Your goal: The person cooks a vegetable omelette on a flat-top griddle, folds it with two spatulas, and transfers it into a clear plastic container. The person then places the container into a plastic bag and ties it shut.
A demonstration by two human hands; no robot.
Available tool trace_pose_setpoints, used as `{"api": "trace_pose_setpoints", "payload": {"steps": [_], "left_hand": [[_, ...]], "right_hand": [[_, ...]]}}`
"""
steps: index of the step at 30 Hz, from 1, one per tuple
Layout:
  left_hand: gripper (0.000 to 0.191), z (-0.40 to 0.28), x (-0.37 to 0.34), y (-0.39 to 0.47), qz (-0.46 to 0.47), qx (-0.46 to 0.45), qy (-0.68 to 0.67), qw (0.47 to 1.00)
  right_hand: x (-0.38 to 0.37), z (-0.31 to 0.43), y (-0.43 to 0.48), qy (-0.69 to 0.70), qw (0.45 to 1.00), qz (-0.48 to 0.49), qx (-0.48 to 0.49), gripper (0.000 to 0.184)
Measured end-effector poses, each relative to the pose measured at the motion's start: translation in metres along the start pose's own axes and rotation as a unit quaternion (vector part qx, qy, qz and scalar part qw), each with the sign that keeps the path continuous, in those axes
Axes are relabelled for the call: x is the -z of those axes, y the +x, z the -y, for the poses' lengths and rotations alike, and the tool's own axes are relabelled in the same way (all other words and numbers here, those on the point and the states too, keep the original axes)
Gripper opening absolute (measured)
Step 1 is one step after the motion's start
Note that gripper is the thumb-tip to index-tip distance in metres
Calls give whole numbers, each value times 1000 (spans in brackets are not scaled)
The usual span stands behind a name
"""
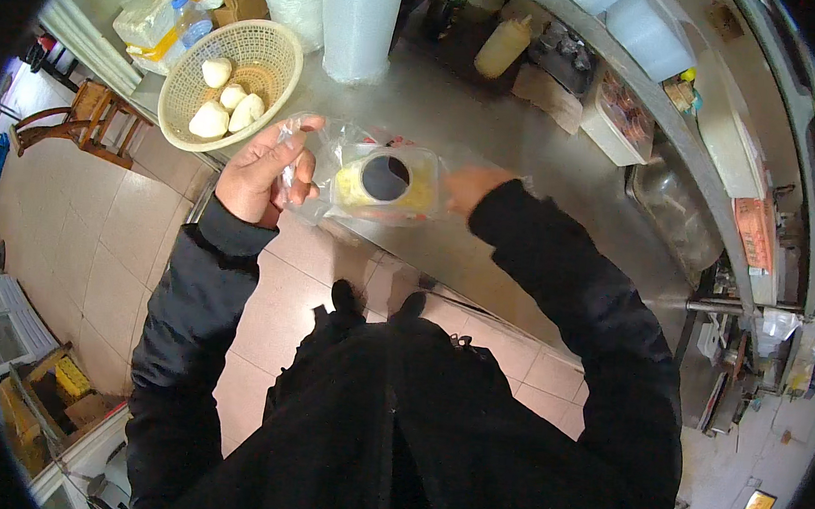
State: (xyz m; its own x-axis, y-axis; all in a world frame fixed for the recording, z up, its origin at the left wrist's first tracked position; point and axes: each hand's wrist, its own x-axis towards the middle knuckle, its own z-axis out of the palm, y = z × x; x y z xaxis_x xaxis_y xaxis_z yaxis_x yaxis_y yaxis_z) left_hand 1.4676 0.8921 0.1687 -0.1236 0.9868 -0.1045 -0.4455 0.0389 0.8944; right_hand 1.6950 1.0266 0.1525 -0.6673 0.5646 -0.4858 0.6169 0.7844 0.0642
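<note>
A clear plastic takeaway box (424, 184) hangs in front of me, over the front edge of the steel counter. Yellowish food shows through it, along with a round tub of dark liquid (385, 177). Thin clear plastic bag film (331, 149) with some red print surrounds the box. My left hand (260, 167) pinches the gathered bag at the box's left side. At the opposite side, my right hand (476, 188) is blurred; it appears to grip the bag film by the box's right end, its fingertips partly hidden.
Left of the box, a woven plastic basket (285, 80) holds several pale, rounded pieces. Behind stand a tall stack of clear lids or tubs (361, 21) and a squeeze bottle (503, 47). A steel shelf (687, 83) curves along the right. A wooden chair (91, 125) stands left.
</note>
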Motion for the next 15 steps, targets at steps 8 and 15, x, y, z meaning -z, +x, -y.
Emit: {"api": "trace_pose_setpoints", "payload": {"steps": [8, 15], "left_hand": [[28, -3, 16, 10, 32, -15, 72, 997], [29, 10, 13, 28, -62, -217, 339, 913]], "right_hand": [[-39, -34, -29, 322, 875, -305, -197, 46], [37, -33, -18, 798, 549, -241, 58, 36]]}}
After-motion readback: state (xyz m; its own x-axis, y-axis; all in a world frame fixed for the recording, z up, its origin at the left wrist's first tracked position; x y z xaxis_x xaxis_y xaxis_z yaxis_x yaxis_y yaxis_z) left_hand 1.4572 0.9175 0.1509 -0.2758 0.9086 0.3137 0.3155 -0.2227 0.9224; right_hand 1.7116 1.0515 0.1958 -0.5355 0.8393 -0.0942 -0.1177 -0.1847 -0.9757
